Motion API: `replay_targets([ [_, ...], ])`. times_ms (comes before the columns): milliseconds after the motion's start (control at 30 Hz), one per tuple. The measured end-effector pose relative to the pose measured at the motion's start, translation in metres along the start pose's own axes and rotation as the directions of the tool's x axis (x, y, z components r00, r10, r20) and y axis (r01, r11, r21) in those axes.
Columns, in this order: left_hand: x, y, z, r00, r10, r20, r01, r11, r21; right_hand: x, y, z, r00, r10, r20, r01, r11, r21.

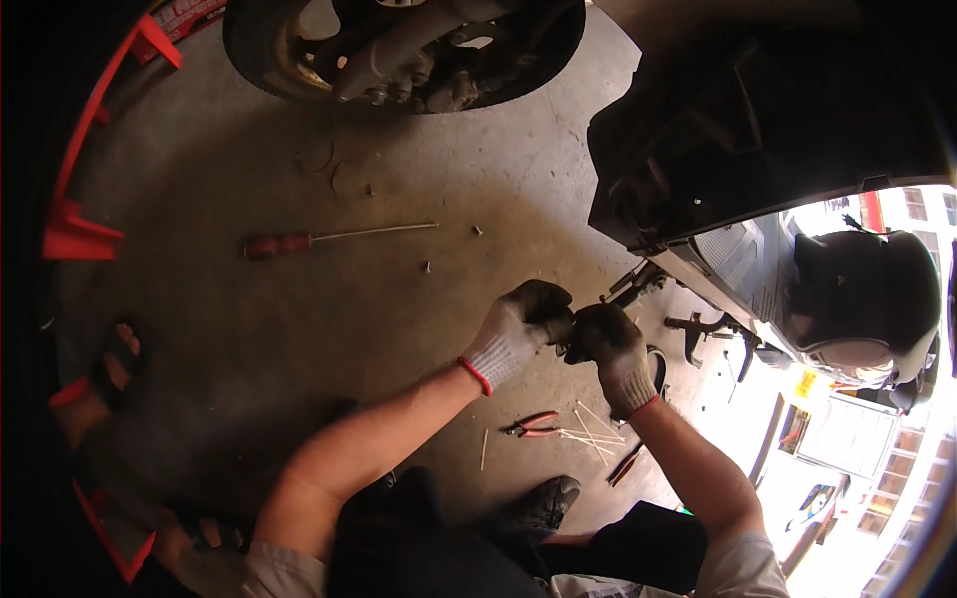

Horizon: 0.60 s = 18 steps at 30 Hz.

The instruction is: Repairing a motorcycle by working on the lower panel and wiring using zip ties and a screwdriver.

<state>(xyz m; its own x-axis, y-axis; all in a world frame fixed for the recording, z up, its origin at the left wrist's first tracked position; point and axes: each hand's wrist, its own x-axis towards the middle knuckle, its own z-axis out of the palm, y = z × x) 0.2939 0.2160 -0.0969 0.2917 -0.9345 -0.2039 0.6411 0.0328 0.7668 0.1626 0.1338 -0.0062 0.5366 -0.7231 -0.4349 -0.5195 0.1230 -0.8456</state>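
My left hand (528, 321), in a grey glove with dark fingers and a red cuff, is closed near the picture's middle. My right hand (613, 349), gloved alike, is closed just beside it. Their fingertips meet around something small and dark that I cannot make out, close to a black rod-like part (628, 286) under the scooter's dark body panel (738, 130). Below them on the concrete floor (329, 329) lie red-handled cutters (538, 427), several thin pale strips (588, 439) and another dark-handled tool (623, 465). A long red-handled screwdriver (279, 245) and small screws (478, 231) lie farther left.
A wheel (419, 85) stands at the top. Red frames (80, 229) line the left edge, beside another person's sandaled feet (120, 354). At right are a black rounded seat or helmet (862, 294), black loose parts (698, 334) and a bright opening. My shoe (553, 498) is below.
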Motion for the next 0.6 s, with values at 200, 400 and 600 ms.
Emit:
replay_targets([
  [200, -0.004, 0.011, -0.009, 0.995, -0.077, 0.056, 0.088, 0.970, -0.226, 0.003, -0.012, 0.000, 1.000, 0.019, 0.021, -0.018, 0.999, -0.051],
  [400, -0.009, 0.014, -0.015, 0.996, -0.073, 0.052, 0.079, 0.992, -0.104, 0.001, -0.017, 0.003, 0.996, 0.043, 0.083, -0.043, 0.999, -0.007],
  [600, -0.011, 0.013, -0.011, 0.993, -0.106, 0.053, 0.109, 0.992, -0.063, 0.000, -0.015, 0.007, 0.994, 0.079, 0.078, -0.081, 0.996, 0.026],
])
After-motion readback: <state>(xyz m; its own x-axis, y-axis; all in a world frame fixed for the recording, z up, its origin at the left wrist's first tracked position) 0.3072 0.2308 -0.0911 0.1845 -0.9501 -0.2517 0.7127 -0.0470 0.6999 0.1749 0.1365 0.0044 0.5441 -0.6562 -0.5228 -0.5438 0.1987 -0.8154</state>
